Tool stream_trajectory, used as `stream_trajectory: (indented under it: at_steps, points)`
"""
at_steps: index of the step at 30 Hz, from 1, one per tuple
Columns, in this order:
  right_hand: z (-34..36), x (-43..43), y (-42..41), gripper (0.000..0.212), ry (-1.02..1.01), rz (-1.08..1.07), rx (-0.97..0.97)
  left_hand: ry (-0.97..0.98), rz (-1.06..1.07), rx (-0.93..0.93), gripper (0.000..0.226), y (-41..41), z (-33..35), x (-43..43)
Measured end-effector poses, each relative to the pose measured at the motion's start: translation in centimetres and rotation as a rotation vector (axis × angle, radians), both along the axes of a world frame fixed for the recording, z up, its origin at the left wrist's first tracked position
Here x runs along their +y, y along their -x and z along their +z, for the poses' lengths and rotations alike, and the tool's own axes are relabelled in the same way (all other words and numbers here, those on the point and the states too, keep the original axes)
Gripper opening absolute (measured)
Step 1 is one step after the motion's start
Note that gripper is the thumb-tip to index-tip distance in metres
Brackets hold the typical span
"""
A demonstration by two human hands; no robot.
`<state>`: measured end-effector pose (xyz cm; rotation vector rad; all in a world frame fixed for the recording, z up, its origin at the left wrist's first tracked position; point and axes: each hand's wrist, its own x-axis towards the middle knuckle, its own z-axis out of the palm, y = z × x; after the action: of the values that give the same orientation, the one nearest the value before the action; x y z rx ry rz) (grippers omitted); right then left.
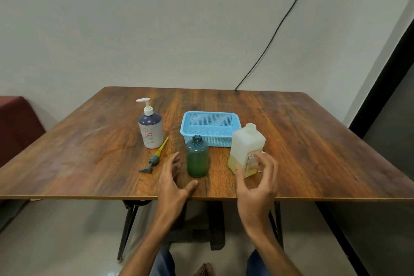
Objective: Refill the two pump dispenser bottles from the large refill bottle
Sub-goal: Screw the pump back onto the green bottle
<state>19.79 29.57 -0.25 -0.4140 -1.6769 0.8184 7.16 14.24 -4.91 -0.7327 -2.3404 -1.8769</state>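
The uncapped green bottle point(197, 159) stood near the front of the counter point(89, 152), with its pump point(154, 159) lying to its left and the white pump bottle point(150, 130) behind. The left hand point(173, 182) spread relaxed fingers beside it, holding nothing. The right hand point(257, 184) held loosely curved, empty fingers before the refill bottle point(246, 150).

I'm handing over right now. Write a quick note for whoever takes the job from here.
Left hand: open beside the green bottle, holding nothing.
Right hand: open just before the large refill bottle, no grip yet.
Done: green bottle's pump is out, lying on the table to its left.
Left: white dispenser bottle still has its pump on; refill, then refit pumps.
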Motion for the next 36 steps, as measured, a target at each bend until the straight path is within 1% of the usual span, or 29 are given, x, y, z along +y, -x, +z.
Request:
stream_trajectory:
  at_steps: [2, 4, 6, 9, 11, 14, 18, 20, 22, 27, 33, 36]
  points:
    - [-0.3, -1.4, 0.7, 0.042, -0.018, 0.101, -0.03, -0.009, 0.029, 0.035, 0.088, -0.6, -0.1, -0.3]
    - [-0.5, -2.3, 1.8, 0.041, 0.017, 0.212, -0.097, -0.017, 0.074, 0.082, 0.075, -1.0, 0.1, -0.6]
    - [-0.8, -2.7, 3.1, 0.048, 0.076, 0.287, -0.163, -0.012, 0.157, 0.152, 0.061, -1.2, 0.6, -1.1]
    - [-1.6, -2.6, 5.2, 0.069, 0.158, 0.325, -0.283, 0.03, 0.33, 0.251, 0.046, -0.2, 0.9, -2.3]
    - [-2.1, -2.3, 6.3, 0.081, 0.193, 0.347, -0.349, 0.087, 0.417, 0.27, 0.045, 1.2, 0.9, -3.1]
    - [-2.8, -1.9, 7.7, 0.09, 0.208, 0.386, -0.412, 0.245, 0.491, 0.228, 0.052, 3.5, 0.8, -3.6]
    - [-2.8, -1.6, 8.8, 0.088, 0.235, 0.436, -0.448, 0.435, 0.433, 0.12, 0.066, 6.3, 0.4, -3.8]
    - [-2.7, -1.6, 8.9, 0.087, 0.242, 0.45, -0.452, 0.486, 0.409, 0.107, 0.065, 7.1, 0.0, -3.9]
    - [-2.7, -1.5, 9.0, 0.086, 0.245, 0.467, -0.449, 0.52, 0.41, 0.12, 0.058, 7.6, 0.0, -3.8]
    - [-2.8, -1.5, 9.1, 0.083, 0.26, 0.479, -0.455, 0.497, 0.404, 0.14, 0.036, 8.1, 0.6, -3.5]
    - [-2.9, -1.5, 9.0, 0.079, 0.216, 0.45, -0.448, 0.341, 0.39, 0.171, 0.039, 6.8, 1.1, -3.4]
    - [-3.0, -1.6, 9.0, 0.08, 0.209, 0.444, -0.442, 0.204, 0.377, 0.205, 0.042, 5.7, 1.9, -3.4]
